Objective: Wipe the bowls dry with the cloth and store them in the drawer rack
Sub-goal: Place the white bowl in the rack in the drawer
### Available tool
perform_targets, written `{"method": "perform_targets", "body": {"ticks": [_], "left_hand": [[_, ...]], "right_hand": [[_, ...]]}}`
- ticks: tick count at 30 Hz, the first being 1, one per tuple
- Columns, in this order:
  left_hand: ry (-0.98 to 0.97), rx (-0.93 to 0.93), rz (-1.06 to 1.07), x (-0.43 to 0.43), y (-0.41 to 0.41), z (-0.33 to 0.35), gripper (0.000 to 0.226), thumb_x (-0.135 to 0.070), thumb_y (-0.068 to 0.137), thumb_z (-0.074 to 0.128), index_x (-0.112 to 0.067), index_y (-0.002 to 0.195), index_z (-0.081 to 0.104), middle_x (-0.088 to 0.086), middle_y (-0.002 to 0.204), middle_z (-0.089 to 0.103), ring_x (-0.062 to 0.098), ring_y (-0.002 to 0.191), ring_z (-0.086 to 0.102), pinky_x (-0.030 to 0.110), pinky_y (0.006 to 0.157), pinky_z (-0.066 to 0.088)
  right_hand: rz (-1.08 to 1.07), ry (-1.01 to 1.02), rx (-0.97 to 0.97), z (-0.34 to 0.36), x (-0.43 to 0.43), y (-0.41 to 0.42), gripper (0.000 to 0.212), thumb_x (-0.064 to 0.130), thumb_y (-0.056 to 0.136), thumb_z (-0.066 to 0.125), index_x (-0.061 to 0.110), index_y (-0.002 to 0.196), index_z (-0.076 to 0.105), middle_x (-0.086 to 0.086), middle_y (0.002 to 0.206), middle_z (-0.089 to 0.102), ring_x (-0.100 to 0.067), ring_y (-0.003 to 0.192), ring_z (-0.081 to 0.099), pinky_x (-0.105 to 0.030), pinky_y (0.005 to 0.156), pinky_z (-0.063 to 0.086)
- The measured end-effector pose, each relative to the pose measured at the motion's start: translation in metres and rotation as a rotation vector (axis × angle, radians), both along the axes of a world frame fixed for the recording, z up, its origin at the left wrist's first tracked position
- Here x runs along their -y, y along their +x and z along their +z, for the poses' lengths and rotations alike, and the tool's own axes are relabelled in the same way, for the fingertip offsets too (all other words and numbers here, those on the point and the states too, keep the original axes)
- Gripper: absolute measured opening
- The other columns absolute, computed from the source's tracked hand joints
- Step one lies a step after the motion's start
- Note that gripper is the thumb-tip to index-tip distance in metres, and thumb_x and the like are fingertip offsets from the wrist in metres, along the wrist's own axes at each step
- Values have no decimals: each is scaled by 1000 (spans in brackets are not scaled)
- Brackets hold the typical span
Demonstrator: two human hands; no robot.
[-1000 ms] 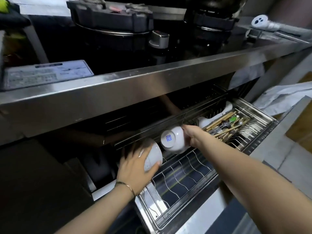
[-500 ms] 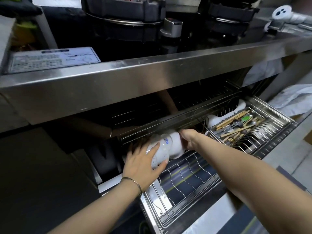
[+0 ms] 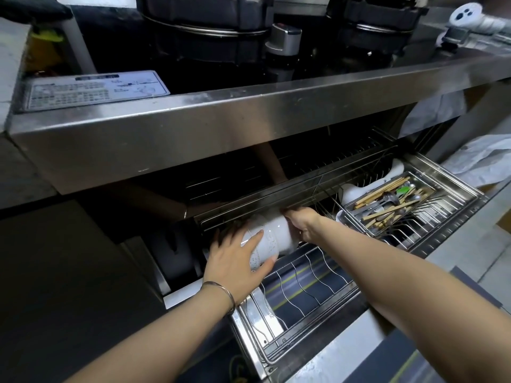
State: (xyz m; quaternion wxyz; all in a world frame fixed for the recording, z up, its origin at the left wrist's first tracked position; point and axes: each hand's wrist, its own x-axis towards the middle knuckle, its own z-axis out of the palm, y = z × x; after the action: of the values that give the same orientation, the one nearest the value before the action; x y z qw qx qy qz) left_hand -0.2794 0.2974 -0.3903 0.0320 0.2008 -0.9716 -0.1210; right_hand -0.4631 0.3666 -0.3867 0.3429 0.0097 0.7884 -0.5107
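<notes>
Two white bowls lie on their sides, pressed together at the back left of the pulled-out wire drawer rack [image 3: 301,297]. The nearer bowl [image 3: 260,248] is gripped by my left hand [image 3: 235,258], fingers spread over its outside and thumb at its rim. The farther bowl [image 3: 279,230] is held by my right hand [image 3: 302,223], which curls round its rim from the right, just under the steel counter edge. No cloth is in view.
A steel cutlery tray [image 3: 448,189] with chopsticks and spoons fills the drawer's right side, with white dishes [image 3: 356,190] behind it. The steel counter front [image 3: 249,120] overhangs the drawer. Above sit stove burners and a knob [image 3: 284,38]. A white plastic bag [image 3: 486,158] lies at the right.
Both hands have pushed the two bowls back and together toward the rear left of the rack; the right bowl's marked base now meets the left bowl.
</notes>
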Motion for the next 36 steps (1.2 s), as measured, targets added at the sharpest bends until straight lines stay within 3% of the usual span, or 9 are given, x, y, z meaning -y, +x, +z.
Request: {"method": "perform_targets", "body": {"ticks": [3, 8, 13, 17, 20, 26, 29, 33, 36], "left_hand": [[-8, 9, -2, 0, 0, 1, 92, -74, 64, -8, -44, 145, 23, -9, 151, 27, 15, 137, 26, 33, 105, 23], [11, 19, 4, 1, 0, 3, 93, -74, 63, -8, -44, 145, 24, -8, 151, 28, 15, 136, 27, 33, 104, 23], [33, 45, 10, 1, 0, 7, 95, -75, 61, -8, -44, 145, 26, -8, 153, 25, 16, 138, 24, 33, 106, 22], [75, 110, -25, 1, 2, 13, 92, -76, 66, -4, -41, 146, 26, -3, 156, 20, 19, 141, 20, 34, 110, 18], [152, 121, -56, -1, 1, 25, 65, -66, 90, 24, -34, 146, 28, -1, 157, 19, 20, 141, 21, 34, 111, 18], [171, -66, -246, -16, 10, 90, 48, -46, 98, 38, -28, 142, 38, -8, 151, 31, 14, 137, 29, 27, 106, 24], [168, -224, -310, -18, 28, 146, 42, -42, 98, 40, -29, 138, 43, -11, 140, 44, 13, 126, 42, 29, 99, 35], [128, -404, -370, -4, 74, 221, 37, -38, 97, 42, -30, 133, 48, -14, 129, 55, 8, 117, 50, 32, 94, 43], [122, -516, -356, 26, 118, 267, 32, -35, 96, 46, -30, 127, 53, -16, 120, 60, 4, 109, 54, 27, 87, 45]], "right_hand": [[56, 37, -14, 0, 1, 3, 39, 19, 93, 58, -2, 125, 51, -15, 103, 65, -18, 68, 57, -30, 60, 46], [153, 76, -57, 2, -2, 5, 61, 34, 84, 68, -3, 128, 50, -16, 116, 63, -32, 103, 60, -43, 90, 47], [297, 181, -125, 17, -10, 4, 58, 38, 84, 66, -5, 122, 55, -19, 115, 64, -31, 103, 61, -44, 97, 48], [394, 219, -160, 46, -22, 23, 56, 36, 91, 60, -2, 130, 50, -12, 129, 57, -27, 119, 53, -27, 93, 41], [354, 188, -279, 64, -42, 34, 55, 30, 93, 58, 1, 137, 43, -10, 138, 50, -21, 125, 49, -20, 93, 35], [259, 54, -570, 121, -91, 71, 56, 33, 89, 62, 14, 138, 44, -4, 137, 51, -14, 123, 49, -30, 106, 38], [193, 21, -703, 161, -104, 104, 59, 45, 87, 61, 29, 140, 41, -3, 140, 49, -2, 95, 54, -18, 82, 49], [186, -54, -893, 217, -96, 160, 61, 47, 87, 57, 33, 143, 35, 13, 153, 26, -3, 137, 29, -27, 111, 28], [236, -148, -973, 255, -71, 203, 70, 54, 79, 56, 34, 142, 35, 17, 153, 24, 4, 138, 21, -24, 113, 21]]}}
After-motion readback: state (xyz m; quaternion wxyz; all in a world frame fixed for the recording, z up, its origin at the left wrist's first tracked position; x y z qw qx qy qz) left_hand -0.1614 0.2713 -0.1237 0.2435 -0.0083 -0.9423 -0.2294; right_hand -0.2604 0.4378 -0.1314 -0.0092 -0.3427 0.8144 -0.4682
